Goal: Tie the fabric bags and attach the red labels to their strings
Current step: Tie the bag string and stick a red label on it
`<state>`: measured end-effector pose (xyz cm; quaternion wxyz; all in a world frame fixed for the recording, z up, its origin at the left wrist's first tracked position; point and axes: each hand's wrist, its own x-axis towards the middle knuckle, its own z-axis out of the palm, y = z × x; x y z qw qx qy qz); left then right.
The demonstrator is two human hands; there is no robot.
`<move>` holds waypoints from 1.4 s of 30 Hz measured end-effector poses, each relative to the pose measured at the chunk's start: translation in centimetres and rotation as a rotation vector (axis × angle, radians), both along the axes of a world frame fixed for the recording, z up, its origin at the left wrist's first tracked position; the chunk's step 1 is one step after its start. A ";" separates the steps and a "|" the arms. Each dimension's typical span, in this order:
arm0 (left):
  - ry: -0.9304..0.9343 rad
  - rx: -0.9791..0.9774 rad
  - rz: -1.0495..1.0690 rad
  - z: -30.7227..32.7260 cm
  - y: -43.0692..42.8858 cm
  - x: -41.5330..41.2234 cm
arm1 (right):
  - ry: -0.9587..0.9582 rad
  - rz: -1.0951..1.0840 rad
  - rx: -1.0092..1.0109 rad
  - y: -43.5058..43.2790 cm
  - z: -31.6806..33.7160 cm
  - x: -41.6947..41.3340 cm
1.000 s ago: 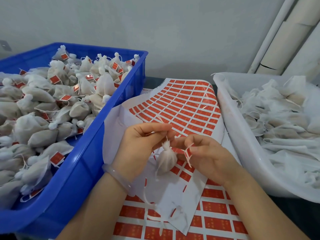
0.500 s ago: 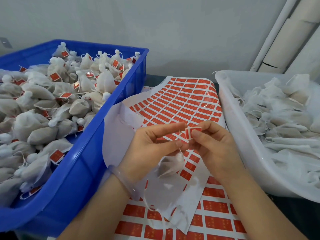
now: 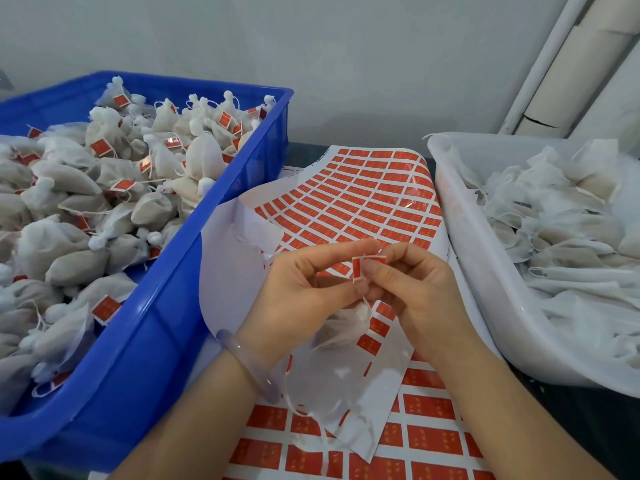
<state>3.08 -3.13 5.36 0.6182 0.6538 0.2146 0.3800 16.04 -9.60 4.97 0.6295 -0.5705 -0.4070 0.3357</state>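
Fabric of a thin, gauzy weave forms the small fabric bag (image 3: pixel 346 325), which hangs below the hands at lower centre, soft, rounded and partly hidden behind the left palm. A thin white string (image 3: pixel 366 301) is seen running up from it to the fingers. The glossy red label (image 3: pixel 363 268), a small rectangle bent into two flaps, is pinched from both sides: the left hand (image 3: pixel 298 289) is closed on it with thumb and outstretched forefinger, and the right hand (image 3: pixel 415 289) is clamped on it with curled fingertips. A translucent, smooth bangle (image 3: pixel 242 362) is worn on the left wrist.

A shiny label sheet (image 3: pixel 363 188), gridded with red rectangles, is curved upward at centre, and a peeled white backing paper (image 3: pixel 235 265) is curled over it. The hard blue crate (image 3: pixel 166 306) at left is heaped with tied, labelled bags. The cloudy white tub (image 3: pixel 485 271) at right is filled with limp, flat ones.

Compared with a second ago, the hands are raised and brought closer together, the bag is swung low and tilted rather than hanging upright between them, and the label is lifted above it.
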 end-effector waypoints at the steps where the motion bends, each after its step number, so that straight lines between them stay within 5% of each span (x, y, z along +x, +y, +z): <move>1: -0.001 0.006 0.000 0.0 0.0 0.0 | 0.001 -0.002 -0.002 0.0 0.0 0.0; 21: 0.027 0.115 0.051 0.2 -0.1 -0.1 | 0.008 -0.106 0.041 0.1 -0.3 -0.3; 25: 0.012 0.006 0.102 0.5 0.1 -0.1 | -0.040 -0.153 0.047 0.0 -0.1 -0.4; 42: -0.048 0.012 0.147 0.1 0.0 0.2 | -0.139 0.005 -0.024 -0.2 0.2 -0.7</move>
